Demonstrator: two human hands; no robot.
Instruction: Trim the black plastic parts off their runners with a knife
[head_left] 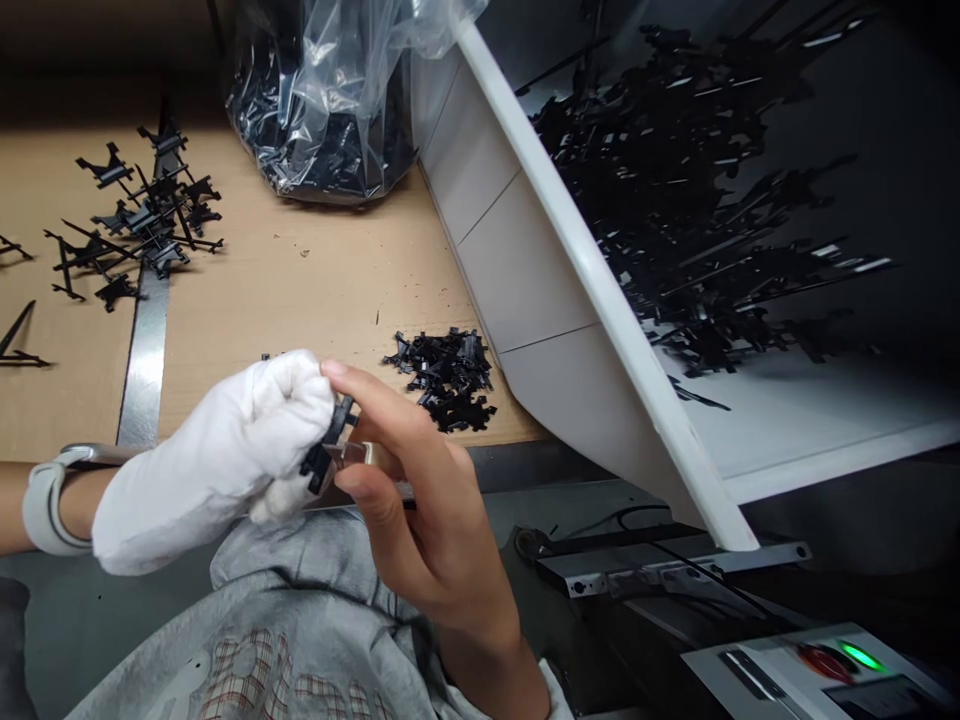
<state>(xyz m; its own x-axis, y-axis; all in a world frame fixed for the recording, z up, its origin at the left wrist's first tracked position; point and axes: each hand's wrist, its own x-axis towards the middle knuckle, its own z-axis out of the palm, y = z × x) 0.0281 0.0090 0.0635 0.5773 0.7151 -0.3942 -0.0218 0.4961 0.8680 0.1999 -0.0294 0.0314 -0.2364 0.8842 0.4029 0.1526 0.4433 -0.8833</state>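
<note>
Clear poly bag (pixel 319 110) w/ blk parts (pixel 322 150)

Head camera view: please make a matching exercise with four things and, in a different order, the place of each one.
Things:
1. White cloth glove
2. Clear plastic bag
3. Loose pile of small black plastic parts
4. Glowing green light

Places:
A. On the grey control box, lower right
B. On the left hand
C. On tan cardboard, beside the white sloping panel
D. At the cardboard's far side, filled with black parts

Pairs: 1-B, 2-D, 3-C, 4-A

White cloth glove (pixel 214 460), glossy black plastic parts (pixel 442 380), matt brown cardboard (pixel 300 300), clear plastic bag (pixel 330 90)
</note>
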